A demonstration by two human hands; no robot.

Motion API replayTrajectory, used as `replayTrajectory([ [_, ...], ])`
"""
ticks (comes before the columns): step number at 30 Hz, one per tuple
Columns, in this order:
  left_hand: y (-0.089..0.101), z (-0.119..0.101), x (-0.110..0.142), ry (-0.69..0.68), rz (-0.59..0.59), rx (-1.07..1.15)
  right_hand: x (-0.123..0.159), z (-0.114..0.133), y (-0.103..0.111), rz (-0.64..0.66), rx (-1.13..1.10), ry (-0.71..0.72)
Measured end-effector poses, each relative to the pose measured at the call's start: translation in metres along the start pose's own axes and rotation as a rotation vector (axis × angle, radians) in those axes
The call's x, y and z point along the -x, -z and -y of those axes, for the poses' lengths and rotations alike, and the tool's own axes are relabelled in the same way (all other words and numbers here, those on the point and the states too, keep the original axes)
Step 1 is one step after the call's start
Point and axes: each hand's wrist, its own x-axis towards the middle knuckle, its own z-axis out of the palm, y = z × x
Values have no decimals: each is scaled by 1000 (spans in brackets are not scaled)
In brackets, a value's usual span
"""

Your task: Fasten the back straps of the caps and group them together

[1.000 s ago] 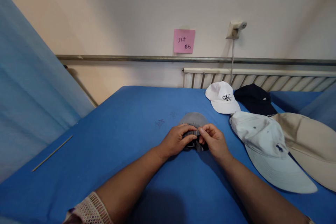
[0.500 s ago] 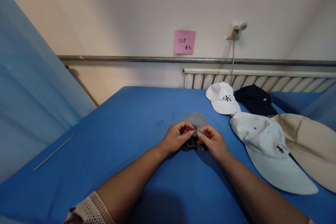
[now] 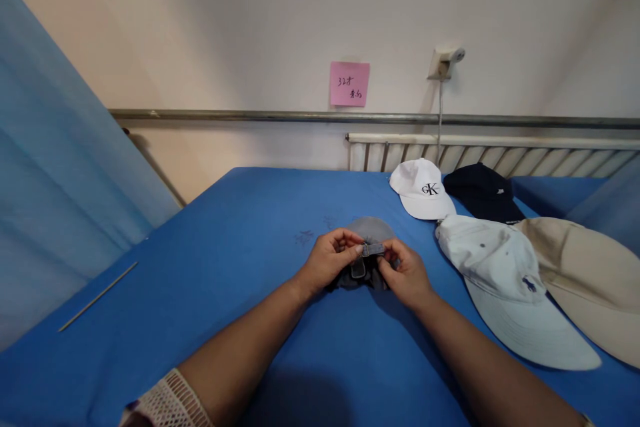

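A grey cap (image 3: pixel 373 227) lies on the blue-covered table, its dark inside turned toward me. Across its opening runs a grey adjusting strap (image 3: pixel 373 249) with a small buckle. My left hand (image 3: pixel 333 257) pinches the buckle end of this strap between thumb and fingers. At the strap's other end, my right hand (image 3: pixel 404 270) grips it the same way, fingertips close together. Below the strap, inside the cap, a dark label with a pale outline (image 3: pixel 359 269) shows. Parts of the cap's edge are hidden behind both hands.
To the right lie a white cap (image 3: pixel 423 190), a navy cap (image 3: pixel 483 190), a pale mint cap (image 3: pixel 510 280) and a beige cap (image 3: pixel 590 267). A thin stick (image 3: pixel 97 297) rests at the left. Behind the table (image 3: pixel 225 233) are a radiator (image 3: pixel 475 147) and a metal rail (image 3: pixel 275 116). A blue curtain (image 3: pixel 65 147) hangs left.
The strap is now stretched flatter and more visible between my hands, with the buckle showing. My left hand has shifted slightly left; the cap's inside is more exposed.
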Motion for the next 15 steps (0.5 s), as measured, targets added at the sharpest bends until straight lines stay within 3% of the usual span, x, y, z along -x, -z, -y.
replayTrajectory([
  [7, 1, -3, -1, 7, -24, -29, -4, -3, 5, -97, -75, 50],
  [15, 2, -3, -1, 18, 4, -40, -3, 4, 5, -109, -441, -60],
])
